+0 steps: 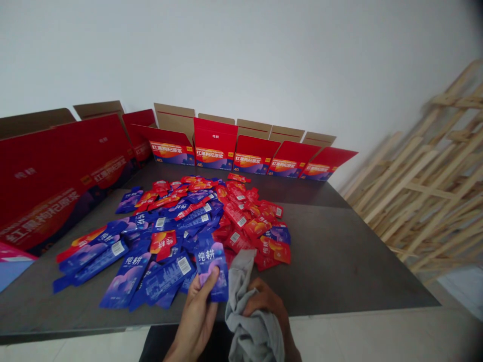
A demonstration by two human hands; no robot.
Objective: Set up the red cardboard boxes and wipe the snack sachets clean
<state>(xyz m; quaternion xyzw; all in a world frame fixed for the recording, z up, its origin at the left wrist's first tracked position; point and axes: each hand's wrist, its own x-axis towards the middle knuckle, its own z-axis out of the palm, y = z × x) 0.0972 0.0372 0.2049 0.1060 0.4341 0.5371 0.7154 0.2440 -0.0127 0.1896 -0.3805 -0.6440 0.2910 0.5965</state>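
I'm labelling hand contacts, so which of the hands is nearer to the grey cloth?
Right: the right hand grips the grey cloth. The left hand is to the cloth's left, holding a blue packet.

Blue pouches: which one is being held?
The blue pouch gripped by the left hand; the other blue pouches lie loosely heaped on the table.

Light is soft; wooden slats (430, 189) look blurred.

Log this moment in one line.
left hand: holding blue packet | right hand: gripping grey cloth | table: red-and-blue packet pile
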